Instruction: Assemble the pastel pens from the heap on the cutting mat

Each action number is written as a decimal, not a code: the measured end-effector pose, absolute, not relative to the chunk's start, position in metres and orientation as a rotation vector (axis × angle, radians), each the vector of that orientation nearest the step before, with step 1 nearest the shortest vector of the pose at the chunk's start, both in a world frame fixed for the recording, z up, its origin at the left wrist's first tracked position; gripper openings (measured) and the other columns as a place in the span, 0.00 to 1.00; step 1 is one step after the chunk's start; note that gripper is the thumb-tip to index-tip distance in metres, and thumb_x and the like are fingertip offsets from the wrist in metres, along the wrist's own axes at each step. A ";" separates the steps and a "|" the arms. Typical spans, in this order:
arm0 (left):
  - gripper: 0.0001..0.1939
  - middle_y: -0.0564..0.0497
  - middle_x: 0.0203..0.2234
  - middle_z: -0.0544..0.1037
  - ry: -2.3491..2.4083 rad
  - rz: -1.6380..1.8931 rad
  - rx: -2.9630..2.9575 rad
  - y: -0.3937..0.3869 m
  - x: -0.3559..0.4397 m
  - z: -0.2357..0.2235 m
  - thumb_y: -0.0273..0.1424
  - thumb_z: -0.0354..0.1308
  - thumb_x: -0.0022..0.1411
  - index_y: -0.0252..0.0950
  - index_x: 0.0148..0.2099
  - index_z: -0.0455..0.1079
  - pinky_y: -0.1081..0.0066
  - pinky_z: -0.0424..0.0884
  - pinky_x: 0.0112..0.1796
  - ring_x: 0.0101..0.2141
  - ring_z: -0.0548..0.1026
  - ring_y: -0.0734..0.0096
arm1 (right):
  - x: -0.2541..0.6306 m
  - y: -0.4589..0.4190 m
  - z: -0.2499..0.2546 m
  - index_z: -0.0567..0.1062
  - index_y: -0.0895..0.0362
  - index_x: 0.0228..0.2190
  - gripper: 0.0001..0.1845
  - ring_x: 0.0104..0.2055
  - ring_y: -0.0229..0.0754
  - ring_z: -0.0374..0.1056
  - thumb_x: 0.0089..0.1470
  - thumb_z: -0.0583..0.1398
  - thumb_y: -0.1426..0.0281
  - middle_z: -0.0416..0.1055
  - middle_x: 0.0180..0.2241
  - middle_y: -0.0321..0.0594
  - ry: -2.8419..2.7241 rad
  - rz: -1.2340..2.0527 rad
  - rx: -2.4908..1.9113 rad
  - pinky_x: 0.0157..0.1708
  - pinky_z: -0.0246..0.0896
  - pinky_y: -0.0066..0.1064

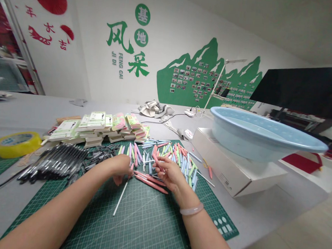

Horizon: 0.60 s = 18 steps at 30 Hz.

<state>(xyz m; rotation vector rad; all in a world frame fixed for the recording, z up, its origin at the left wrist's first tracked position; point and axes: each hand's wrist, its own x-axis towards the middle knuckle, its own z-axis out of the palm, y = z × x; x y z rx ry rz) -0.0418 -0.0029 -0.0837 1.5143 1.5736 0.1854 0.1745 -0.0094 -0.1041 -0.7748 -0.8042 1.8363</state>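
Note:
My left hand (121, 167) is closed in a pinch around a pink pen piece, from which a thin white refill (120, 199) slants down over the green cutting mat (147, 229). My right hand (166, 174) pinches a pink pen barrel (155, 153); a white stick by its fingertips points left. Several assembled-looking pink pens (152, 184) lie together on the mat between and below the hands. Behind the hands spreads a loose pile of pink, blue, green and purple pen parts (184, 160). My fingers partly hide the pieces they grip.
Black pens (59, 160) are stacked at left beside yellow tape (16, 144). Small boxes (96, 121) are heaped behind the mat. To the right, a blue basin (247, 141) rests on a white carton (231, 170). Gray cloth (152, 109) and a lamp (216, 82) stand farther back.

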 end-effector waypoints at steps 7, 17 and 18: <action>0.08 0.52 0.15 0.73 1.373 0.936 1.623 -0.008 -0.021 -0.054 0.34 0.64 0.47 0.36 0.30 0.74 0.80 0.60 0.13 0.15 0.70 0.72 | 0.169 -0.017 -0.099 0.75 0.63 0.29 0.11 0.23 0.30 0.64 0.38 0.66 0.76 0.73 0.26 0.41 -0.823 1.924 -0.721 0.20 0.57 0.18; 0.04 0.43 0.30 0.78 0.851 0.986 0.626 -0.008 0.013 -0.097 0.18 0.61 0.50 0.28 0.31 0.71 0.77 0.75 0.37 0.32 0.77 0.72 | 0.169 -0.017 -0.096 0.75 0.58 0.30 0.11 0.21 0.34 0.60 0.40 0.64 0.67 0.67 0.19 0.33 -1.236 1.096 -1.006 0.20 0.52 0.25; 0.04 0.43 0.29 0.78 0.836 0.995 0.576 -0.010 0.016 -0.096 0.17 0.60 0.50 0.27 0.30 0.71 0.77 0.75 0.38 0.33 0.77 0.72 | 0.169 -0.017 -0.093 0.75 0.57 0.30 0.11 0.22 0.35 0.61 0.40 0.63 0.67 0.68 0.20 0.33 -1.276 1.037 -1.018 0.22 0.54 0.26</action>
